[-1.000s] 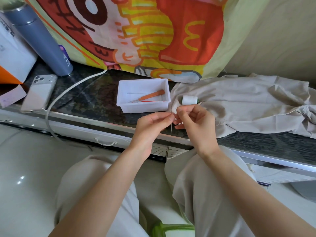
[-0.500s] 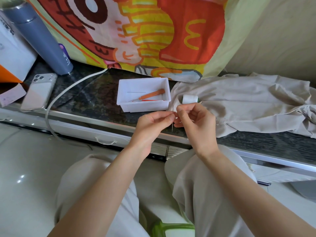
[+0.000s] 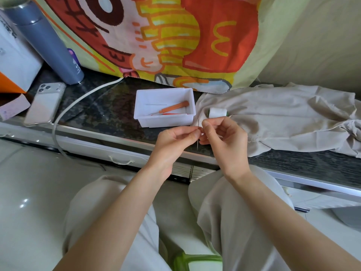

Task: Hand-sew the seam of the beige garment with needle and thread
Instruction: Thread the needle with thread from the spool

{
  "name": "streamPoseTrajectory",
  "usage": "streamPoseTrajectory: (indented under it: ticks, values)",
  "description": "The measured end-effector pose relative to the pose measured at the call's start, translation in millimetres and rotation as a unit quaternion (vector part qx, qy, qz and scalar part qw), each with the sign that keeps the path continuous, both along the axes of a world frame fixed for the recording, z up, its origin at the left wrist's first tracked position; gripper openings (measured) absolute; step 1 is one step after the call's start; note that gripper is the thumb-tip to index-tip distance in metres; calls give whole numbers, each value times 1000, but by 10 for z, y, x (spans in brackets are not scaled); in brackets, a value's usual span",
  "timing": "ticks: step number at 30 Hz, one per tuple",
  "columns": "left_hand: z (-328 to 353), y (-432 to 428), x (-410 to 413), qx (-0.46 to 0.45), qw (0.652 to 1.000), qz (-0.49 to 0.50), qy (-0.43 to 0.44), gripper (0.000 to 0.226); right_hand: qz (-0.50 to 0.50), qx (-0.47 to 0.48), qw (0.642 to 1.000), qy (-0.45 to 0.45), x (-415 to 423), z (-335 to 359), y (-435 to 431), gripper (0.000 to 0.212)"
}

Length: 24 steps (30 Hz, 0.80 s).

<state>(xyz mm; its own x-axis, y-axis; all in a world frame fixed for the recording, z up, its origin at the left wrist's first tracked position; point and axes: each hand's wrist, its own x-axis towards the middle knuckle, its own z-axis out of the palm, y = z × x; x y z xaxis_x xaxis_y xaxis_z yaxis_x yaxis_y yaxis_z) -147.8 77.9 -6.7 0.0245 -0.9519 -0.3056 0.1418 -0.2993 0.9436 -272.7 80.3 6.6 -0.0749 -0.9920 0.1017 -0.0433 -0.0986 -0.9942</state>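
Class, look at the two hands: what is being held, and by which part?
A needle, upright, pinched mid-shaft by fingers of the left hand; both ends show. Whether the right hand pinches thread cannot be told.

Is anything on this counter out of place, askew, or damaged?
Nothing looks spilled or damaged. Only the phone lies askew, with its near end at the front edge of the counter, beside the white cable that hangs over; it might slide off.

Bare dark counter lies open between the white cable and the white tray. Right of the tray, a thread spool and the beige garment cover the surface. A phone and grey flask crowd the far left.
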Motion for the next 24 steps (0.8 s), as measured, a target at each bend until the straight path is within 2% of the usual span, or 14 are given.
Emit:
streamPoseTrajectory:
  ticks: [24]
  values:
    - [5, 13, 21, -5, 1000, -8, 1, 19, 5, -3, 1000, 2, -3, -10, 3, 16]
